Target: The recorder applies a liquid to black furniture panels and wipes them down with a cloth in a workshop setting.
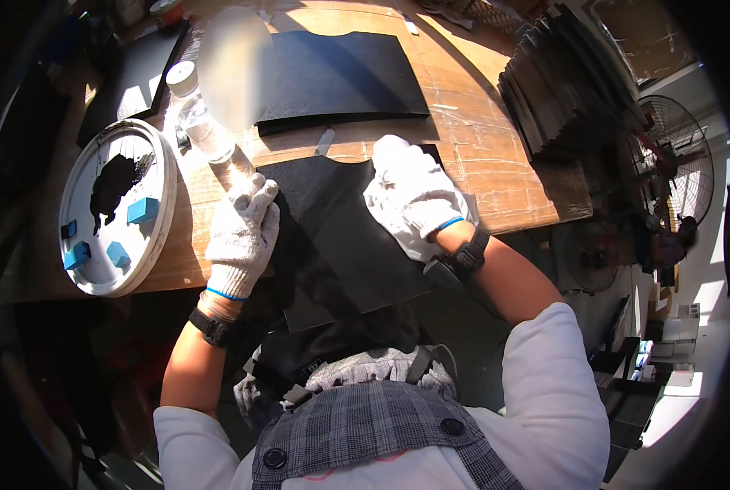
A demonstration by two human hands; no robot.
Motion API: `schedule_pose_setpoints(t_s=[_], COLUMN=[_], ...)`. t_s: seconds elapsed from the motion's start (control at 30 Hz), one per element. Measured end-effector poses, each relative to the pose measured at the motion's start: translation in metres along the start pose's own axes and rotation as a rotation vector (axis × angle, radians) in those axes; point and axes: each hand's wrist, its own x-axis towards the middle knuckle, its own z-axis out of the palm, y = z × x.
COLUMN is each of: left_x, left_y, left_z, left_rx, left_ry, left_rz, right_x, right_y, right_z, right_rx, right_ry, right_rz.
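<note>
A flat black panel (344, 245) lies in front of me, its near part jutting past the table's front edge. My left hand (244, 233), in a white knitted glove, is closed at the panel's left edge, fingers bent against it. On the panel's far right part rests my gloved right hand (410, 188), closed over a white cloth (415, 242) that shows below the palm. Beyond my left hand is a clear bottle (206, 131) with a liquid in it. A second stack of black panels (340, 77) lies farther back.
A round white lid (162, 245) on the left holds a black smear and several blue blocks (142, 211). A white-capped container (182, 78) stands behind it. Many dark panels (565, 90) stand at the wooden table's (504, 192) right end, near a fan (679, 155).
</note>
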Motion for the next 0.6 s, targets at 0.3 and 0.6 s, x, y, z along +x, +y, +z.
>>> schedule_pose_setpoints(t_s=[0.3,0.6], left_x=[-0.003,-0.001], left_y=[0.0,-0.001], left_z=[0.002,0.003], left_rx=[0.019,0.041], left_ry=[-0.035,-0.042], left_rz=[-0.012,-0.003], right_x=[0.003,-0.007], right_y=[0.039,0.048], right_z=[-0.008,0.02], right_rx=[0.079,-0.037], right_ry=[0.05,0.132], right_rz=[0.216,0.056])
